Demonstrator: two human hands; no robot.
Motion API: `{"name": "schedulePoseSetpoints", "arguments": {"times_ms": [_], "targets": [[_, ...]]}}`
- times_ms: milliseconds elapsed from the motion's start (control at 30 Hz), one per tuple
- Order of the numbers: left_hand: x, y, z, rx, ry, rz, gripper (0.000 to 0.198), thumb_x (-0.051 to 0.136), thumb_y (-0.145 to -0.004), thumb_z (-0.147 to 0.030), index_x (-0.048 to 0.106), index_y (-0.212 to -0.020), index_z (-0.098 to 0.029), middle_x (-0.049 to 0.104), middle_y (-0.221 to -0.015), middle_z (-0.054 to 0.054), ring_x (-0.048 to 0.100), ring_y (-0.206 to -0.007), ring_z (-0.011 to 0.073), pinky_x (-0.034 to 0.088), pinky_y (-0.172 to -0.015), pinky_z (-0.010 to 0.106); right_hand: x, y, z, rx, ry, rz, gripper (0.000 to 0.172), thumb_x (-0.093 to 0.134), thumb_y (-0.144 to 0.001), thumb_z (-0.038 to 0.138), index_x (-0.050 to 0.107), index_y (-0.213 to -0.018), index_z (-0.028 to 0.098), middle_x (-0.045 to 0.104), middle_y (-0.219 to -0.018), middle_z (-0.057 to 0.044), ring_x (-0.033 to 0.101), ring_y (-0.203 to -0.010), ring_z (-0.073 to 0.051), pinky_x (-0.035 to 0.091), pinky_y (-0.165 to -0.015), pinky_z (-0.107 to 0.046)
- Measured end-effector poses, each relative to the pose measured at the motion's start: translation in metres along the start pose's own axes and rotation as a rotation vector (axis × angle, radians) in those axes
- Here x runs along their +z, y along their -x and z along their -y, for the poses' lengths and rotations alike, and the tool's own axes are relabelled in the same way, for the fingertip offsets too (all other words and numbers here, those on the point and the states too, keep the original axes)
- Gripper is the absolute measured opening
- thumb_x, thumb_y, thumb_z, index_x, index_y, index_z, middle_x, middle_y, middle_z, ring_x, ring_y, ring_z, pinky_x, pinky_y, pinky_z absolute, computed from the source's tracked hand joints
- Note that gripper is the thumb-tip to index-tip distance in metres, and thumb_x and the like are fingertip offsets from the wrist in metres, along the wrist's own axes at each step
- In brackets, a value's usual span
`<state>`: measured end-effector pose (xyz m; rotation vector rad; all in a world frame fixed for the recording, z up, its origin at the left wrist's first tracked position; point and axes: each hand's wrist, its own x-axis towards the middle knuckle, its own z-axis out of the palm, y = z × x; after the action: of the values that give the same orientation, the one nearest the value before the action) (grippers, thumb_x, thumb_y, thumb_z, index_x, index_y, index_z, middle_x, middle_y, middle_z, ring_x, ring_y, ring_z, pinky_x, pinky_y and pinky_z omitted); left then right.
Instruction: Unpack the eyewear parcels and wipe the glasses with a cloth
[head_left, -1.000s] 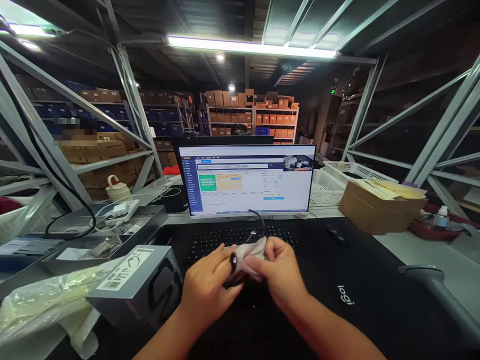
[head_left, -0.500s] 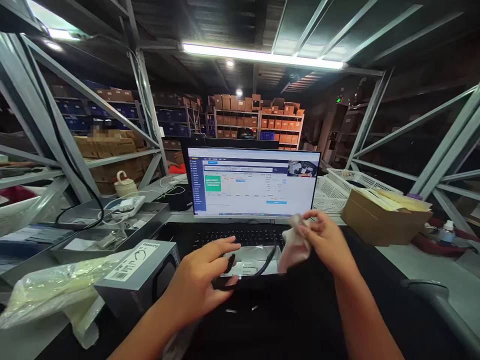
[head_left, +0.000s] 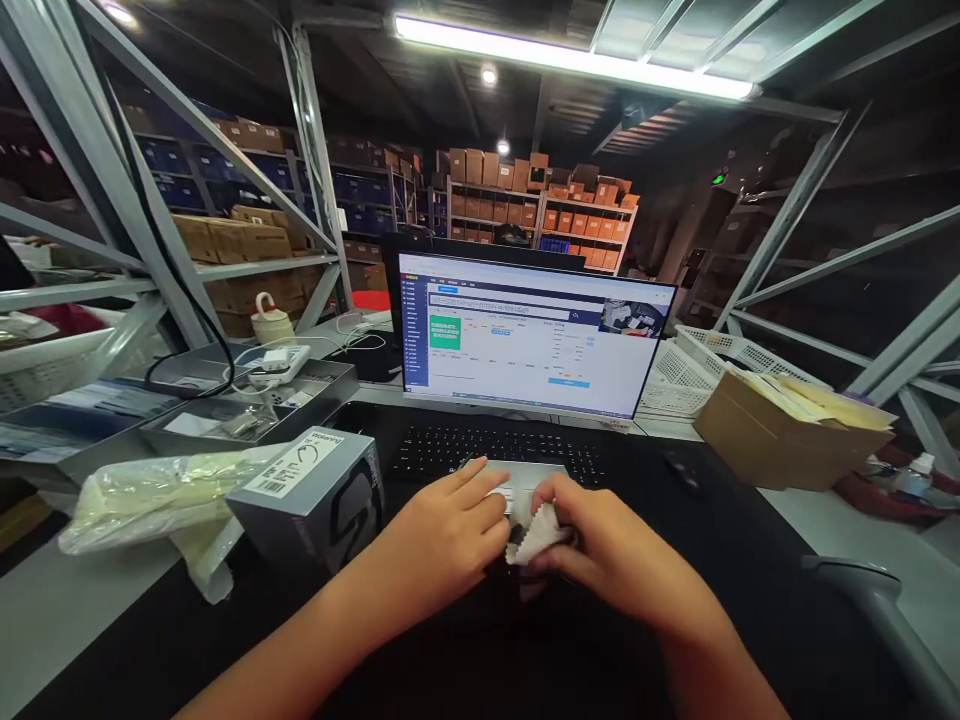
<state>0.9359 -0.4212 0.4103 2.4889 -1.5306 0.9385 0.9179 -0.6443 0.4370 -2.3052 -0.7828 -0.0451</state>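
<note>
My left hand (head_left: 454, 530) is closed beside the cloth, fingers curled over a black neckband headset that is almost wholly hidden by both hands. In my right hand (head_left: 600, 540) a small pale cloth (head_left: 540, 538) with zigzag edges is pinched, folded against a dark part between the two hands. Behind the fingers lies an open grey-white box (head_left: 546, 470), partly covered by them. To the left stands a grey retail box (head_left: 307, 500) with a white label and a picture of a headset.
A keyboard (head_left: 442, 450) and a monitor (head_left: 525, 340) are straight ahead. Yellowish plastic wrap (head_left: 165, 490) lies left. On the right are a mouse (head_left: 681, 470), a cardboard box (head_left: 787, 430), white baskets (head_left: 667, 380) and a grey handheld scanner (head_left: 870, 590).
My right hand has brought the cloth left and down to my left hand, and the two now meet. The headset's black band has gone out of sight. The camera view has tilted down.
</note>
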Motion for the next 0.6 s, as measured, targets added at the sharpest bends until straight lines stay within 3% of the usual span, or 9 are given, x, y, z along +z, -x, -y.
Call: {"name": "schedulePoseSetpoints", "arguments": {"times_ms": [67, 167, 300, 467, 600], "targets": [[0.004, 0.000, -0.006, 0.056, -0.023, -0.019, 0.013, 0.059, -0.087, -0.012, 0.066, -0.097, -0.016, 0.072, -0.095, 0.005, 0.063, -0.115, 0.0266, 0.045, -0.114, 0.047, -0.002, 0.002, -0.002, 0.008, -0.016, 0.090, 0.023, 0.069, -0.082, 0.017, 0.055, -0.097, 0.026, 0.066, -0.073, 0.004, 0.058, -0.062, -0.016, 0.035, -0.054, -0.023], [0.012, -0.001, -0.019, 0.115, -0.059, -0.048, 0.017, 0.059, -0.089, -0.010, 0.066, -0.105, -0.011, 0.071, -0.103, 0.008, 0.063, -0.110, 0.0249, 0.044, -0.115, 0.043, 0.001, 0.004, -0.001, 0.012, 0.084, 0.126, 0.023, 0.063, -0.078, 0.008, 0.050, -0.088, 0.024, 0.060, -0.070, 0.005, 0.049, -0.058, -0.013, 0.028, -0.053, -0.023], [0.023, -0.002, -0.028, 0.152, -0.030, -0.064, 0.010, 0.064, -0.084, -0.006, 0.066, -0.091, -0.014, 0.070, -0.093, 0.006, 0.064, -0.094, 0.0218, 0.048, -0.109, 0.040, 0.008, 0.004, 0.001, 0.004, 0.148, 0.170, 0.026, 0.059, -0.072, 0.004, 0.045, -0.083, 0.023, 0.054, -0.071, 0.005, 0.040, -0.059, -0.011, 0.022, -0.053, -0.023], [0.032, -0.003, -0.015, 0.131, -0.001, -0.120, 0.010, 0.061, -0.087, -0.005, 0.064, -0.089, -0.015, 0.068, -0.084, 0.003, 0.063, -0.088, 0.0192, 0.048, -0.110, 0.041, 0.014, -0.006, -0.002, 0.057, 0.066, 0.128, 0.024, 0.068, -0.075, 0.010, 0.047, -0.078, 0.021, 0.054, -0.069, 0.006, 0.042, -0.061, -0.009, 0.022, -0.054, -0.022], [0.017, 0.000, 0.001, 0.107, 0.074, -0.068, 0.004, 0.059, -0.090, -0.016, 0.063, -0.089, -0.017, 0.067, -0.084, 0.003, 0.063, -0.097, 0.0208, 0.043, -0.115, 0.048, -0.002, -0.012, -0.014, 0.102, -0.192, 0.208, 0.028, 0.081, -0.071, 0.017, 0.053, -0.073, 0.019, 0.059, -0.070, 0.007, 0.050, -0.064, -0.009, 0.032, -0.056, -0.019]]}}
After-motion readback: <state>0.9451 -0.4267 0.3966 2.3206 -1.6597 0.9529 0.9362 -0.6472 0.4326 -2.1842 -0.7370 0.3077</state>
